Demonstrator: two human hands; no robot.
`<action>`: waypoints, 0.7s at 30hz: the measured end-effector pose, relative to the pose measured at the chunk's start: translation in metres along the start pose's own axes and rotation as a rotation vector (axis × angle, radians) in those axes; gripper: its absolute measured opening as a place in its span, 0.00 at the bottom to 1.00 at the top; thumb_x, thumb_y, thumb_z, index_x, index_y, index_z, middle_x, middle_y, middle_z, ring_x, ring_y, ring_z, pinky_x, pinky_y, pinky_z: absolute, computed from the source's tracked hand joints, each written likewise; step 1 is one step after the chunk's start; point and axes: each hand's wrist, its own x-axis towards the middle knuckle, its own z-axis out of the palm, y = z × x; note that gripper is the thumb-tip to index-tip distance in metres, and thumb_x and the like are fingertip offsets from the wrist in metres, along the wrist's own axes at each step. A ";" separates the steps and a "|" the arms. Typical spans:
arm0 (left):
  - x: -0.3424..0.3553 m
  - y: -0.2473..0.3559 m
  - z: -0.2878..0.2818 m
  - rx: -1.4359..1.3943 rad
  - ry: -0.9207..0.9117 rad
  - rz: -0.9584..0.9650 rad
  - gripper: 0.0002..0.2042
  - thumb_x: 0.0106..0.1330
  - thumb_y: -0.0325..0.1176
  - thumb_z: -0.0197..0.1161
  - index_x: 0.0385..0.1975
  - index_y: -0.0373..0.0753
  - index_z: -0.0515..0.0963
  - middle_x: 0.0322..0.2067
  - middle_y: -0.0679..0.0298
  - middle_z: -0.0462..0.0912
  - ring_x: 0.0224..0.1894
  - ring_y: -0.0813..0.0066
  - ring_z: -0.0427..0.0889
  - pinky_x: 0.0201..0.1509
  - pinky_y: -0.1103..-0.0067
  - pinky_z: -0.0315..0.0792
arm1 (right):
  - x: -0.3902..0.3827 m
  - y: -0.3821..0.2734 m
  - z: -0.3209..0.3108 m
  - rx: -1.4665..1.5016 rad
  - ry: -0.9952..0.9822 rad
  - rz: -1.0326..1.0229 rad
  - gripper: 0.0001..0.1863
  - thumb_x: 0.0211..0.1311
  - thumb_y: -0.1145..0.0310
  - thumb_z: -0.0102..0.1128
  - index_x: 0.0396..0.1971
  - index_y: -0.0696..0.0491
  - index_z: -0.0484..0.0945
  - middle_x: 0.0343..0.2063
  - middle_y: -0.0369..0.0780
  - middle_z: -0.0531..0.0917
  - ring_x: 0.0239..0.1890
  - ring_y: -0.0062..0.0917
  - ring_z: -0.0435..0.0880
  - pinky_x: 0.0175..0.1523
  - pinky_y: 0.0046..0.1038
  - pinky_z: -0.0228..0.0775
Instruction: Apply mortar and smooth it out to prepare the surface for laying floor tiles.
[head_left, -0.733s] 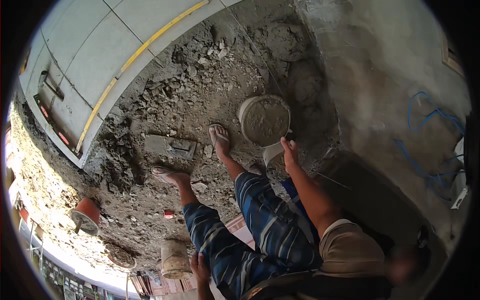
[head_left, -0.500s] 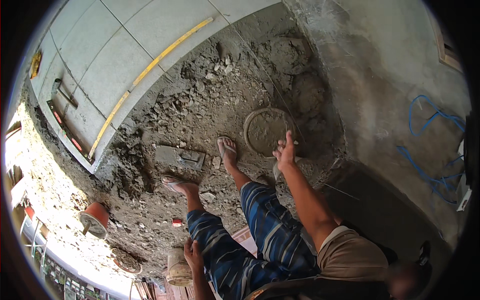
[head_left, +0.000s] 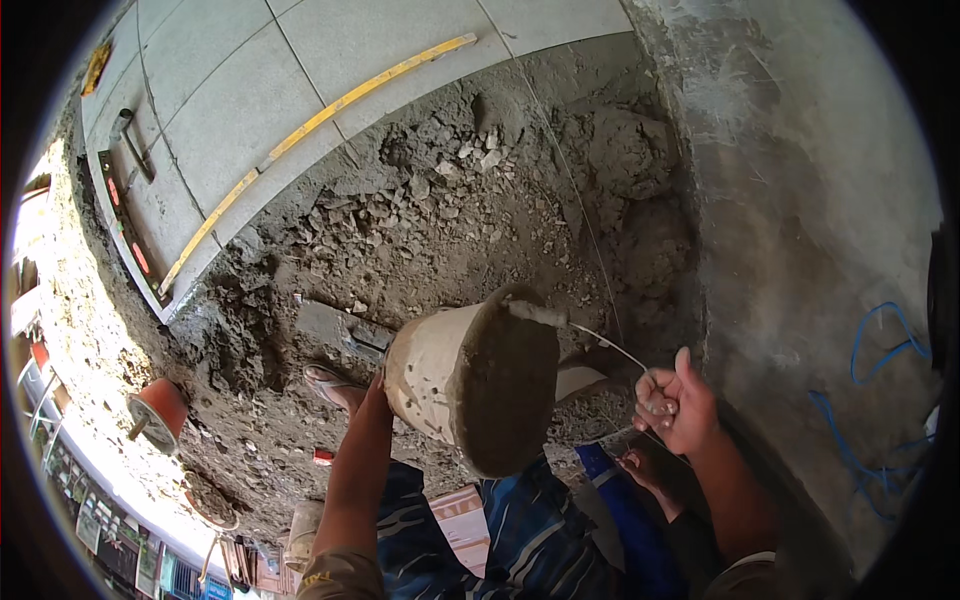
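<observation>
A pale, mortar-smeared bucket hangs tilted in front of my legs, its dark round end facing right. What is inside it I cannot make out. My left hand grips its lower left side, the fingertips partly hidden by the bucket. From the bucket's rim a thin wire handle runs right to my right hand, which is closed around it with the thumb up. Beside the bucket, a flat plastering trowel with a grip lies on the rubble, near my sandalled left foot.
A tiled floor with a yellow straightedge and a hammer borders the rough ground. An orange bucket stands left. A string stretches above the rubble. Blue cable lies along the right wall. Another person's limb shows beside blue cloth.
The bucket has come up off the ground toward me and tilted. My left hand has moved from beside my leg onto it, and my right hand has moved right and down with the handle.
</observation>
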 end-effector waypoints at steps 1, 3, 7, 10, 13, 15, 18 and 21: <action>0.047 -0.014 -0.007 0.055 0.038 0.144 0.42 0.72 0.71 0.45 0.73 0.42 0.64 0.71 0.59 0.70 0.66 0.50 0.75 0.70 0.53 0.68 | 0.012 -0.014 -0.011 -0.021 0.056 0.001 0.36 0.72 0.30 0.46 0.30 0.53 0.76 0.14 0.24 0.60 0.17 0.14 0.59 0.36 0.26 0.65; 0.082 -0.050 0.001 0.194 0.142 0.464 0.42 0.72 0.71 0.45 0.73 0.41 0.65 0.70 0.57 0.70 0.65 0.50 0.75 0.70 0.52 0.69 | 0.057 -0.023 -0.023 -0.365 0.072 -0.113 0.32 0.72 0.34 0.53 0.26 0.52 0.75 0.16 0.26 0.64 0.20 0.13 0.63 0.34 0.25 0.64; 0.124 -0.108 0.088 0.684 0.188 0.944 0.47 0.67 0.75 0.49 0.73 0.40 0.63 0.66 0.50 0.71 0.64 0.48 0.74 0.67 0.52 0.70 | 0.203 0.005 -0.038 -0.999 0.119 -0.381 0.30 0.68 0.43 0.64 0.20 0.52 0.68 0.19 0.30 0.67 0.25 0.15 0.63 0.30 0.27 0.58; 0.152 -0.100 0.114 0.795 0.647 1.264 0.44 0.63 0.73 0.58 0.66 0.41 0.63 0.61 0.55 0.72 0.60 0.57 0.73 0.59 0.59 0.73 | 0.335 -0.026 -0.054 -0.897 0.333 -0.644 0.33 0.64 0.38 0.66 0.20 0.54 0.67 0.19 0.31 0.67 0.25 0.16 0.65 0.31 0.30 0.61; 0.210 -0.146 0.145 0.965 0.427 1.366 0.35 0.63 0.42 0.77 0.64 0.39 0.62 0.52 0.57 0.77 0.54 0.65 0.77 0.54 0.66 0.77 | 0.405 -0.073 -0.115 -0.871 0.515 -0.559 0.35 0.61 0.36 0.68 0.22 0.57 0.72 0.21 0.34 0.72 0.27 0.18 0.69 0.33 0.35 0.65; 0.231 -0.143 0.149 1.358 0.600 1.375 0.33 0.66 0.35 0.73 0.68 0.38 0.63 0.52 0.57 0.79 0.54 0.66 0.79 0.59 0.70 0.77 | 0.430 -0.081 -0.131 -0.745 0.546 -0.552 0.35 0.60 0.35 0.68 0.26 0.59 0.77 0.25 0.37 0.77 0.29 0.19 0.71 0.36 0.37 0.67; 0.260 -0.160 0.164 1.870 0.773 1.550 0.36 0.67 0.35 0.72 0.72 0.39 0.61 0.55 0.54 0.79 0.54 0.63 0.80 0.61 0.70 0.75 | 0.428 -0.094 -0.177 -0.637 0.540 -0.487 0.35 0.60 0.36 0.68 0.28 0.60 0.79 0.25 0.38 0.78 0.30 0.20 0.71 0.37 0.35 0.67; 0.218 -0.140 0.172 1.182 0.416 1.368 0.37 0.68 0.37 0.71 0.74 0.39 0.58 0.59 0.51 0.77 0.58 0.59 0.80 0.65 0.66 0.75 | 0.397 -0.043 -0.126 -0.778 0.633 -0.504 0.33 0.61 0.38 0.69 0.25 0.58 0.76 0.22 0.35 0.74 0.29 0.18 0.68 0.35 0.31 0.65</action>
